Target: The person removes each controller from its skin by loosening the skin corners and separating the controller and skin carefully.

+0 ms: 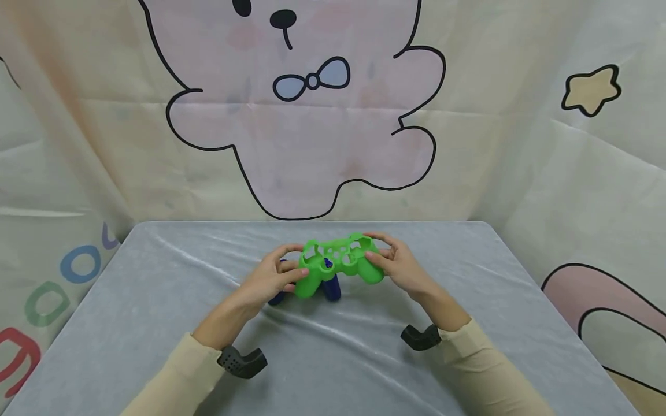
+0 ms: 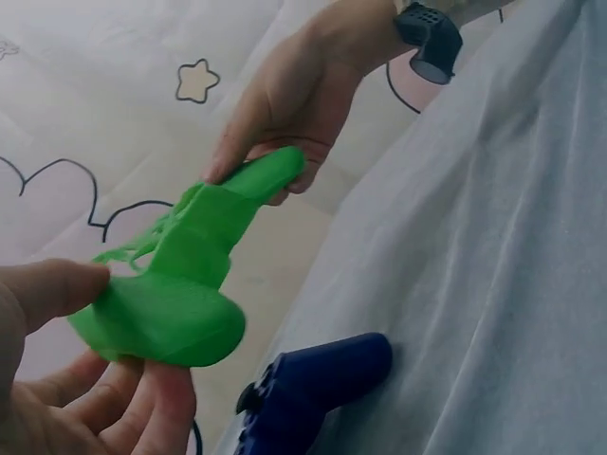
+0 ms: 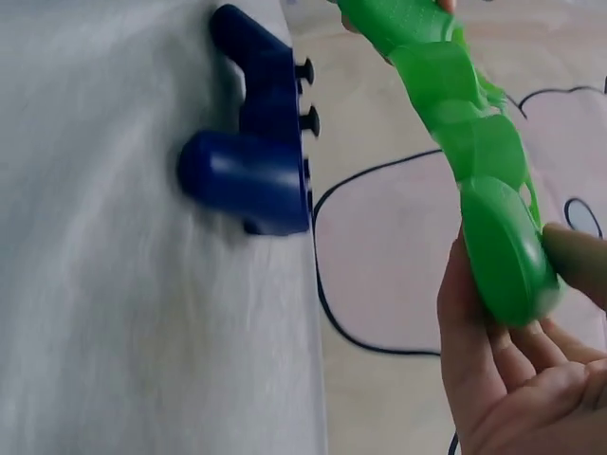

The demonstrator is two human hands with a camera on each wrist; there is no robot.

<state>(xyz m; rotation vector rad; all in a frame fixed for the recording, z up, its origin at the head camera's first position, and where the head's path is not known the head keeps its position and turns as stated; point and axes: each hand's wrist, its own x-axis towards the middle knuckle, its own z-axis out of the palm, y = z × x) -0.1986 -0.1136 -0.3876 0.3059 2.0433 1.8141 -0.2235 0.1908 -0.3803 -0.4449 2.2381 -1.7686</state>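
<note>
A bright green silicone controller cover, with cut-outs for sticks and buttons, is held up between both hands. My left hand grips its left handle, thumb on the front and fingers behind. The right handle is pinched by my right hand in the same manner. In the right wrist view the cover hangs above the table, its thin wall seen edge-on. Behind and below it a dark blue game controller lies on the cloth, partly hidden by the cover and left hand; its black thumbsticks show in the right wrist view.
A grey-blue plush cloth with soft wrinkles covers the table. Pale fabric with cartoon drawings hangs behind and at both sides. Each wrist wears a black camera mount, one on the left and one on the right.
</note>
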